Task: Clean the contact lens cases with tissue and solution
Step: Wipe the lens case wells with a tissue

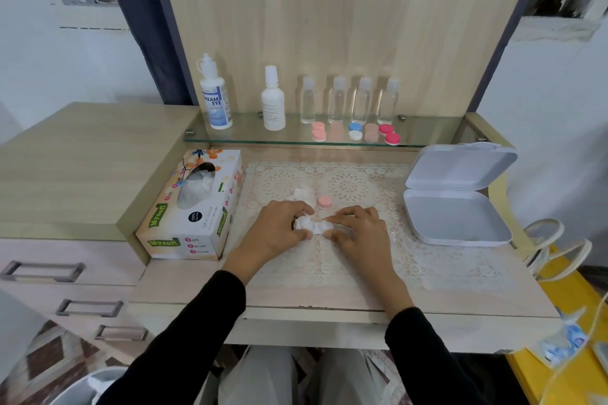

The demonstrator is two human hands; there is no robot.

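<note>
My left hand [279, 227] and my right hand [358, 230] meet over the lace mat [362, 260], both pinching a crumpled white tissue [312, 226] between their fingertips. Whether a lens case lies inside the tissue I cannot tell. A pink round lens-case cap [324, 200] lies on the mat just beyond my fingers, beside another crumpled tissue [304, 194]. The solution bottle [214, 99] stands at the left of the glass shelf [250, 138]. Several lens cases, pink [318, 131], blue and white [355, 130], and red [389, 134], sit along the shelf's front.
A tissue box [194, 207] lies left of the mat. An open white hinged box [457, 207] stands at the right. A white bottle [273, 102] and several small clear bottles [350, 100] line the shelf. Drawers are at the left, a yellow surface at the right.
</note>
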